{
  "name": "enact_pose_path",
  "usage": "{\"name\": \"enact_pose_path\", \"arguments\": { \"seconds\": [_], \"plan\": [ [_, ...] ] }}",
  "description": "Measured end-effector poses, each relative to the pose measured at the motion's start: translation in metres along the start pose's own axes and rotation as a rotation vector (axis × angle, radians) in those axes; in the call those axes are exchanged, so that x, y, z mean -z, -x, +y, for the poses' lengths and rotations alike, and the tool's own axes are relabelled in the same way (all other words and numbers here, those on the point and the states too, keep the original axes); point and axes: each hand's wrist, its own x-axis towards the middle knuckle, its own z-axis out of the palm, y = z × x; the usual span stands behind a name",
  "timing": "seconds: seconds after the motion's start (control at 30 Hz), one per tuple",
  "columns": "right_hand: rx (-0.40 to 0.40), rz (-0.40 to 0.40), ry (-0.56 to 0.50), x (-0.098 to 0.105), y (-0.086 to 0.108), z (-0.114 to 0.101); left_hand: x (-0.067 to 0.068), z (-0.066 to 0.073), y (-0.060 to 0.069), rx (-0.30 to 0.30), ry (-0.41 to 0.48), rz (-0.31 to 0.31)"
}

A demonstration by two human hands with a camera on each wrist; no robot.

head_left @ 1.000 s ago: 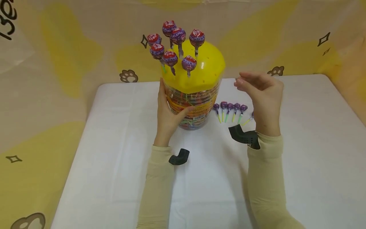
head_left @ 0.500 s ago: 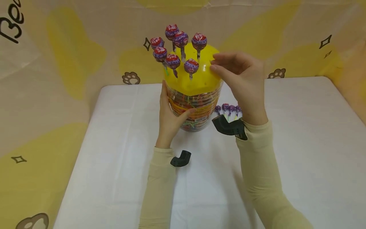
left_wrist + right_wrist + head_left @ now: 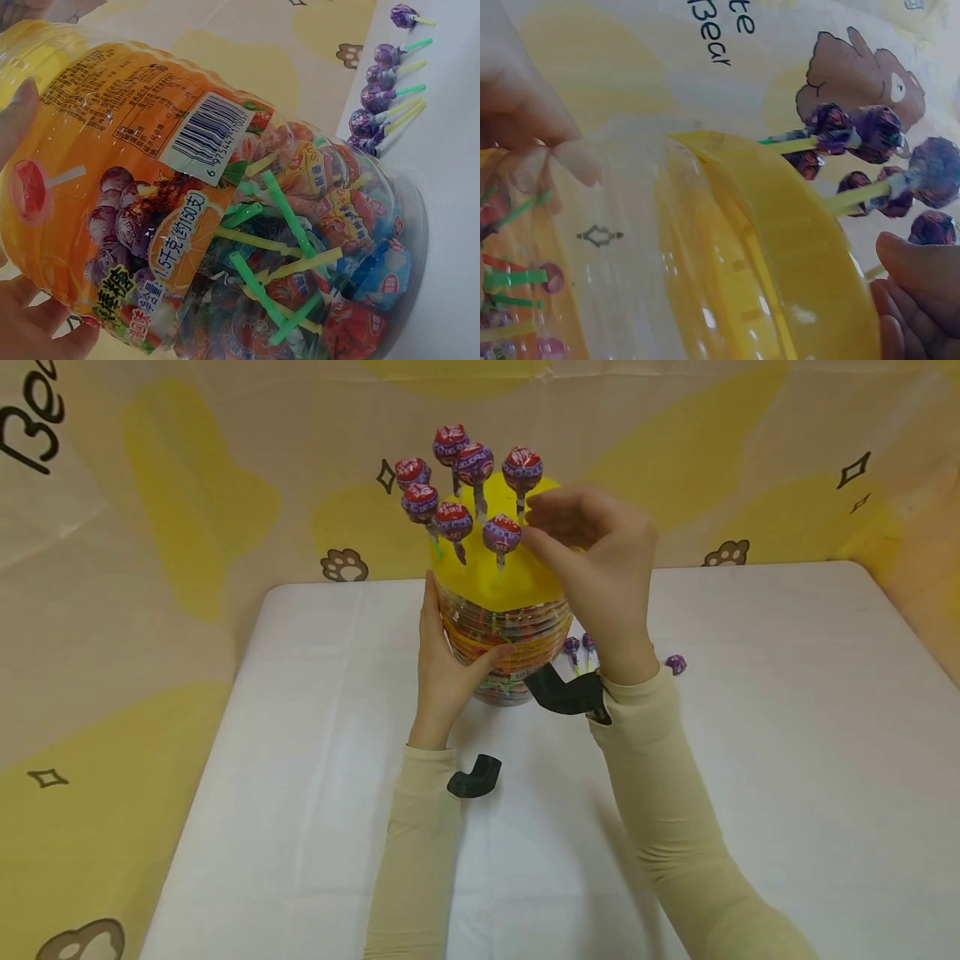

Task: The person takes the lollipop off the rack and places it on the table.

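Observation:
My left hand (image 3: 442, 672) grips the side of a clear ribbed jar (image 3: 502, 618) with a yellow lid (image 3: 480, 578). The left wrist view shows the jar's orange label (image 3: 127, 157) and wrapped lollipops (image 3: 360, 225) inside. Several purple-and-red lollipops (image 3: 474, 464) stand stick-down in the lid, heads up. My right hand (image 3: 607, 568) is at the lid's right side, its thumb and fingertips apart, close to the stick of the rightmost lollipop (image 3: 522, 470). In the right wrist view, the right thumb (image 3: 922, 262) is beside the lid; whether it touches a stick cannot be told.
More purple lollipops (image 3: 386, 75) lie in a row on the white table (image 3: 337, 827) right of the jar, partly hidden by my right arm in the head view. A patterned yellow-and-cream cloth (image 3: 675, 452) hangs behind the table.
My right hand has moved left, from beside the jar to over the lid near the standing lollipops. The left hand keeps its grip on the jar; the view has shifted slightly.

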Motion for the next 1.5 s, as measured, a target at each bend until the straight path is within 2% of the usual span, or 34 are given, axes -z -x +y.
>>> {"name": "enact_pose_path", "arguments": {
  "seconds": [0.4,0.67,0.97,1.13,1.37,1.5],
  "plan": [
    [0.048,0.078,0.077,-0.013,-0.002,0.001,0.001,0.0,0.0,-0.011,0.0,0.004],
    [0.097,0.064,0.1,-0.011,-0.002,0.004,0.0,-0.001,0.0,-0.03,-0.012,0.002],
    [0.078,0.068,0.062,-0.011,-0.002,0.002,0.0,0.0,0.0,-0.015,-0.004,0.004],
    [0.035,0.09,0.007,-0.008,-0.004,0.0,0.0,0.001,0.0,-0.003,-0.004,-0.001],
    [-0.192,0.146,-0.169,0.0,-0.003,0.0,0.0,0.001,0.0,0.001,0.012,-0.001],
    [-0.25,0.16,-0.232,0.009,0.003,0.004,-0.001,0.001,0.0,-0.001,0.026,-0.002]
  ]
}}
